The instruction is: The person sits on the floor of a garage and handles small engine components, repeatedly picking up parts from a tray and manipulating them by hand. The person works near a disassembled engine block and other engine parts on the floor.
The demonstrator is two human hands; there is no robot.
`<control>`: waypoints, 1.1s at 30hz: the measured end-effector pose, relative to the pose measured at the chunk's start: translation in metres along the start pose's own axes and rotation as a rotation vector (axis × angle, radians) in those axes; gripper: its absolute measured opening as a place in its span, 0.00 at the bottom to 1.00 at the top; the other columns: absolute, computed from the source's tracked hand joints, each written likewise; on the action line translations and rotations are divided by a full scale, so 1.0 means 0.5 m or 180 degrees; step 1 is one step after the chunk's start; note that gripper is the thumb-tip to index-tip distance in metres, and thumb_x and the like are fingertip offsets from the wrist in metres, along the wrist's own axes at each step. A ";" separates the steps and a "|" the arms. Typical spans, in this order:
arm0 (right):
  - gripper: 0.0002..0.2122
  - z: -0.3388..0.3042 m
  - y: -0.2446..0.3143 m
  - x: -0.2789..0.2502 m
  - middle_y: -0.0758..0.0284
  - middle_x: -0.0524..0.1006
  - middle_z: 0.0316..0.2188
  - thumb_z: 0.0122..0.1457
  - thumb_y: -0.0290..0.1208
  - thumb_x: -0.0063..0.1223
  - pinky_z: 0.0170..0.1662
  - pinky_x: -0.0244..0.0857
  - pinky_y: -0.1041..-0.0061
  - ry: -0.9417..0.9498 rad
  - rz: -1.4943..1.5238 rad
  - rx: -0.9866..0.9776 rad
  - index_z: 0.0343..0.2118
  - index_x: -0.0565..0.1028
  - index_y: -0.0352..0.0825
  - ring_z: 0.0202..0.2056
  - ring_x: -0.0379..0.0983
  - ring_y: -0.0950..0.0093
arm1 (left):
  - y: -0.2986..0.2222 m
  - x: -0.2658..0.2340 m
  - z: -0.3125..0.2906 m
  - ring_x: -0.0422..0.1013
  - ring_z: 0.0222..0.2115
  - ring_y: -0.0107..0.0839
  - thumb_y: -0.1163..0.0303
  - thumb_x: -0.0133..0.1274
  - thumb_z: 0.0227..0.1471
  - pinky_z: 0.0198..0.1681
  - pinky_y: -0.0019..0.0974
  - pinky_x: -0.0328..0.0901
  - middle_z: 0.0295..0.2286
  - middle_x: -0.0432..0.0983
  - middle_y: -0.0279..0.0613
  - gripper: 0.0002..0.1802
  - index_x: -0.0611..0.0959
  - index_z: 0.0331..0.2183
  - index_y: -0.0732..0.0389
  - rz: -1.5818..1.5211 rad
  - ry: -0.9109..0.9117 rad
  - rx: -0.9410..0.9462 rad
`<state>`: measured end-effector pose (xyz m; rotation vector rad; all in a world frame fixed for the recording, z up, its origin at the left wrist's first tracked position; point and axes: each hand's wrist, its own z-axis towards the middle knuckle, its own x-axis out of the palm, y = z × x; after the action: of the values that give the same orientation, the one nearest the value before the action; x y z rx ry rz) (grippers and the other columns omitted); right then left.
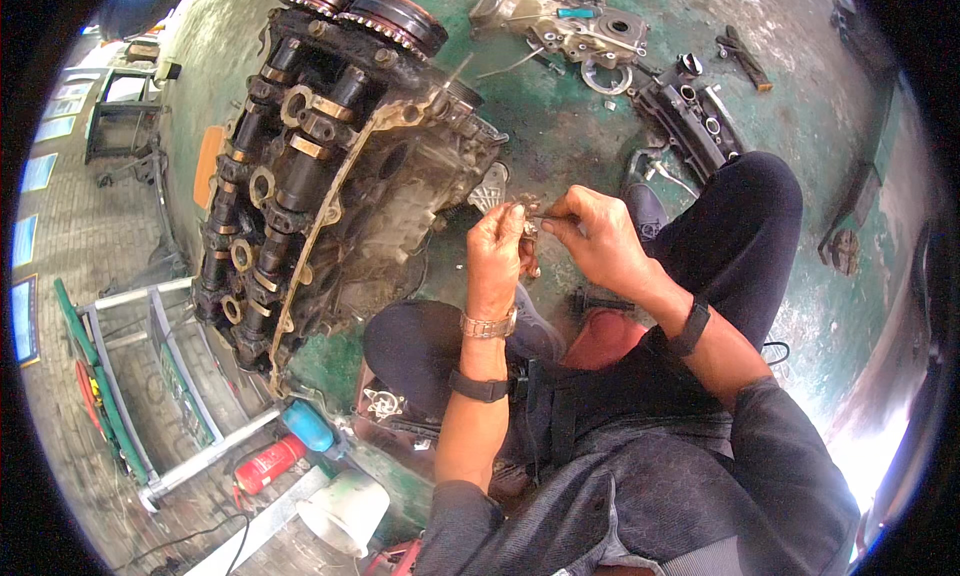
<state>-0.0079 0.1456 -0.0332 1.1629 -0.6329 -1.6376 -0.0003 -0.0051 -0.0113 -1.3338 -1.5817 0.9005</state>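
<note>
To the right of the engine [365, 206], we hold a small metal part [530, 231] in our left hand [493, 248] while our right hand [600, 238] pinches at its edge. We judge this fine fingerwork; the next move likely calls for steady left support.

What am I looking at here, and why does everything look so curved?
There is no robot here, just a person's two bare hands. The single picture comes from a wide fisheye camera worn on the head, looking down, so straight edges bend. The left hand holds a small metal part; the right hand reaches its fingertips to it, hiding the detail. To the left is a large engine; on the green floor lie a pale metal casing and a black cover.
</note>
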 end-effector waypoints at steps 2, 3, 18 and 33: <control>0.08 0.002 0.000 0.000 0.64 0.67 0.15 0.51 0.23 0.58 0.22 0.61 0.73 0.0008 -0.0008 -0.0162 0.24 0.69 0.28 0.18 0.66 0.80 | 0.001 0.001 0.002 0.61 0.18 0.13 0.67 0.47 0.57 0.19 0.20 0.55 0.22 0.68 0.22 0.09 0.79 0.31 0.60 0.0043 -0.0002 0.0075; 0.08 0.002 0.001 0.000 0.64 0.67 0.15 0.51 0.23 0.58 0.21 0.61 0.73 -0.0005 -0.0006 -0.0240 0.24 0.69 0.28 0.18 0.66 0.80 | 0.000 0.001 0.003 0.61 0.18 0.13 0.67 0.47 0.57 0.19 0.20 0.55 0.21 0.68 0.22 0.08 0.79 0.31 0.59 0.0105 0.0026 0.0105; 0.14 -0.002 -0.006 0.000 0.76 0.63 0.14 0.61 0.38 0.47 0.19 0.59 0.80 0.0847 0.2811 0.2898 0.22 0.68 0.35 0.15 0.57 0.84 | -0.006 0.006 -0.003 0.59 0.13 0.14 0.67 0.47 0.58 0.14 0.21 0.55 0.18 0.67 0.26 0.09 0.78 0.33 0.61 0.0054 0.0267 0.0183; 0.07 -0.004 -0.003 0.007 0.72 0.72 0.22 0.56 0.27 0.55 0.25 0.63 0.83 -0.0016 0.1713 0.1997 0.30 0.72 0.28 0.22 0.65 0.85 | 0.002 0.015 0.002 0.60 0.14 0.15 0.64 0.42 0.61 0.14 0.21 0.55 0.18 0.67 0.28 0.11 0.74 0.37 0.60 0.0093 0.0050 0.0379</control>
<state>-0.0068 0.1431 -0.0370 1.2678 -1.3931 -1.0012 -0.0011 0.0023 -0.0114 -1.2799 -1.4766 0.9841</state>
